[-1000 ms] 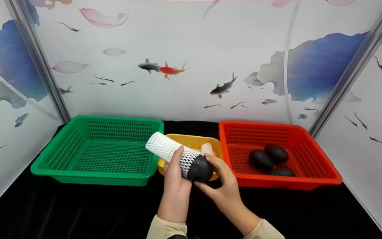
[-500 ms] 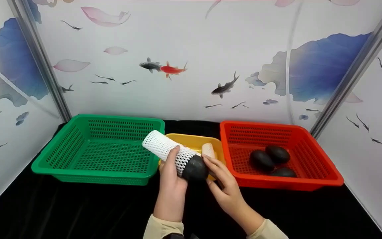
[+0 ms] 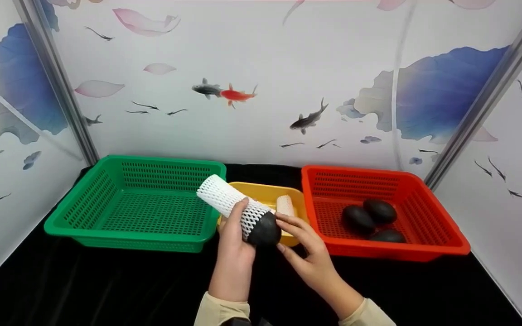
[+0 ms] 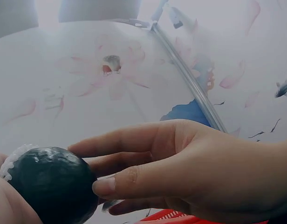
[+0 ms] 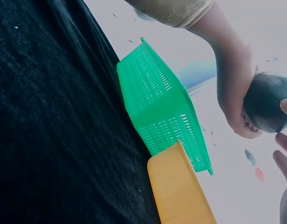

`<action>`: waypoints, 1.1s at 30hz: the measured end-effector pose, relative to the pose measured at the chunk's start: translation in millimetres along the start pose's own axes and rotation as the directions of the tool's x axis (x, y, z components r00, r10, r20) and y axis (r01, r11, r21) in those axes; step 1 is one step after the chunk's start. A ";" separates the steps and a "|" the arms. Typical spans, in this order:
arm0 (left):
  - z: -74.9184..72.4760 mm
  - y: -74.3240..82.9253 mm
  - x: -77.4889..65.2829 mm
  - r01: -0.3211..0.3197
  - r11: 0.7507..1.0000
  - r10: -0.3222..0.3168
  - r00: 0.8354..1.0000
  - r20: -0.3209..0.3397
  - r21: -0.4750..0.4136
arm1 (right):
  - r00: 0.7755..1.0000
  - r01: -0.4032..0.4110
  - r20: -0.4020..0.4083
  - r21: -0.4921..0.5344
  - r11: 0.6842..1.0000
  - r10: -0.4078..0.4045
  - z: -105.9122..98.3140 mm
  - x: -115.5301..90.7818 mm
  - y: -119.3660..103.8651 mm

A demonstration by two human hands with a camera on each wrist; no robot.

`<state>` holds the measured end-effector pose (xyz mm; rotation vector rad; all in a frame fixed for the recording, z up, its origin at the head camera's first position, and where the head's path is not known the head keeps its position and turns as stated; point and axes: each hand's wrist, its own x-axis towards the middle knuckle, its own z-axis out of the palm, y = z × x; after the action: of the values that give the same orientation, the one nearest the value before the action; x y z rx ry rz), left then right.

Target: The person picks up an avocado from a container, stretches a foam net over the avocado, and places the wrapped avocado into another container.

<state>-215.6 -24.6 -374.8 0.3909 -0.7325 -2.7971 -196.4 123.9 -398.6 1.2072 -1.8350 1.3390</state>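
Observation:
In the head view my left hand (image 3: 235,244) grips a white foam net sleeve (image 3: 222,197), its thumb lying across the mesh. One end of a black, egg-shaped avocado (image 3: 264,230) sticks out of the sleeve's lower right opening; the rest is hidden inside. My right hand (image 3: 308,251) holds that bare end between thumb and fingertips. The left wrist view shows the right thumb and index finger on the dark avocado (image 4: 52,186), with a strip of white net behind it. Sleeve and avocado are tilted, held above the front edge of a yellow basket (image 3: 265,192).
A green basket (image 3: 129,242) stands on the left, and a red basket (image 3: 392,251) on the right with three black avocados (image 3: 379,211) in it. Another foam sleeve (image 3: 284,206) lies in the yellow basket. Black cloth (image 3: 120,285) covers the table; printed panels (image 3: 261,54) enclose it.
Both hands have shifted slightly left with the sleeve and avocado. My right fingers have moved round the avocado's bare end, the thumb now at its right side instead of underneath.

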 end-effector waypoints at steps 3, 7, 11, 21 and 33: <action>0.1 -0.6 -1.1 0.001 1.000 -0.001 1.000 -0.001 0.019 | 1.000 0.006 -0.013 0.008 1.000 -0.006 0.1 0.9 1.1; 0.6 -0.7 -3.3 0.005 0.999 -0.006 1.000 0.011 0.041 | 0.999 0.002 -0.035 0.034 0.999 -0.001 1.0 0.9 2.5; 1.4 -0.6 -6.5 0.025 0.998 -0.028 0.999 0.040 0.065 | 0.998 -0.015 -0.059 0.049 0.999 0.018 1.4 -0.2 3.4; 1.0 1.0 -11.4 0.100 0.980 -0.116 0.990 0.080 0.171 | 0.993 -0.028 -0.113 -0.034 0.999 0.024 0.5 2.2 0.0; -1.2 0.9 -14.3 0.137 0.952 -0.194 0.962 0.194 0.275 | 0.995 -0.094 -0.050 -0.091 0.991 0.090 -4.8 -12.8 26.7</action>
<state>-201.7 -21.9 -372.5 0.1957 -1.1753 -2.9404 -215.0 135.2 -419.1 1.0471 -1.9194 1.3041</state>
